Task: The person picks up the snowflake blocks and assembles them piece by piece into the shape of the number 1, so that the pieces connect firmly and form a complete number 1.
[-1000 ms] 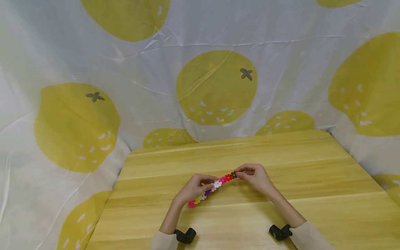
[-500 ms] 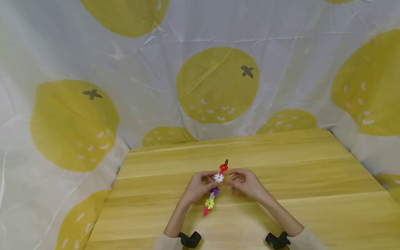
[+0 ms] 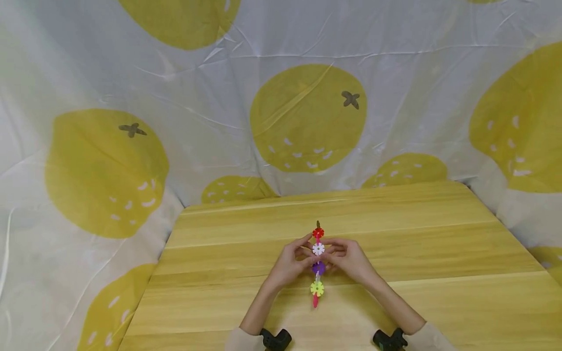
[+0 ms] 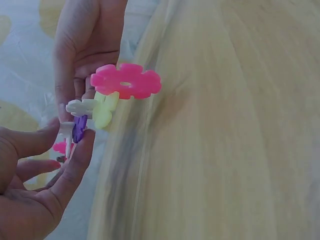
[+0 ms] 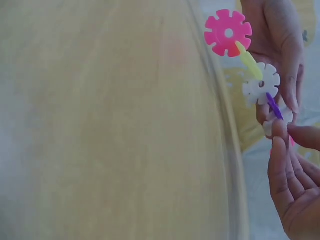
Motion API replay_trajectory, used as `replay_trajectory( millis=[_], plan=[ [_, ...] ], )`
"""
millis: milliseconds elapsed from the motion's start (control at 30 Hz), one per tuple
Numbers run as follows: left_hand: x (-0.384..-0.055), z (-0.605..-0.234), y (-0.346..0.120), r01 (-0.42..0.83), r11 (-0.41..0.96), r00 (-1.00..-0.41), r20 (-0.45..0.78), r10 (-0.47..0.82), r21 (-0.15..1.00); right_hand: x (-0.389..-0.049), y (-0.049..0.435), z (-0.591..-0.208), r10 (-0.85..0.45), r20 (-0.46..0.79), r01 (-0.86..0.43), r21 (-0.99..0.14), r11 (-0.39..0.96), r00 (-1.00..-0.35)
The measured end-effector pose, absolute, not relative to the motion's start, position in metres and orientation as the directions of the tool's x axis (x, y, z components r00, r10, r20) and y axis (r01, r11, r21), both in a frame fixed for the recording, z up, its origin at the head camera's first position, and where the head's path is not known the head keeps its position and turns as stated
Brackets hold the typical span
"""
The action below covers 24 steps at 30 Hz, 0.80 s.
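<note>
A chain of slotted, flower-shaped plastic discs (image 3: 317,288) stands nearly straight up and down in the head view, held above the table. Its colours run from brown and red at the far end through pink, white, purple and yellow to a pink disc (image 4: 126,81) at the near end. My left hand (image 3: 291,263) pinches the chain near its middle, around the white and purple discs. From the other side, my right hand (image 3: 351,261) grips the same middle part between thumb and fingers. Fingertips partly hide the discs there. In the right wrist view, the purple disc (image 5: 274,106) shows edge-on.
A wooden table (image 3: 219,234) lies under both hands. Behind it and at the sides hangs a white cloth (image 3: 404,97) printed with big yellow lemons. Black devices, a left one (image 3: 276,339) and a right one (image 3: 390,339), are worn at the wrists.
The chain has swung from a slant to nearly upright in view. My right hand has let go of the brown end and moved to the chain's middle. My left hand has shifted slightly right.
</note>
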<state>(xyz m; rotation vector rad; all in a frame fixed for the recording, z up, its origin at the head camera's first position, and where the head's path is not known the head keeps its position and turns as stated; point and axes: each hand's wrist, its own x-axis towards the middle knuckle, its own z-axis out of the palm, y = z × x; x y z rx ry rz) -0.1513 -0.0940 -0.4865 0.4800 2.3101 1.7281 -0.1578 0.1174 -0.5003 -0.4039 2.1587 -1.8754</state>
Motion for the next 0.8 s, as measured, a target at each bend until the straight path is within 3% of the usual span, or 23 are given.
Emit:
replay_trajectory(
  millis=[467, 800],
  plan=[
    [-0.171, -0.492, -0.089, 0.107, 0.226, -0.924, 0.013, 0.382, 0.968, -0.183, 0.124, -0.498, -0.461, -0.028, -0.041, -0.989, 0.139, -0.887],
    [-0.186, -0.492, -0.081, 0.020, 0.229, -0.918, -0.072, 0.389, 0.973, -0.199, 0.128, -0.498, -0.432, -0.074, -0.023, -0.977, 0.214, -0.899]
  ],
)
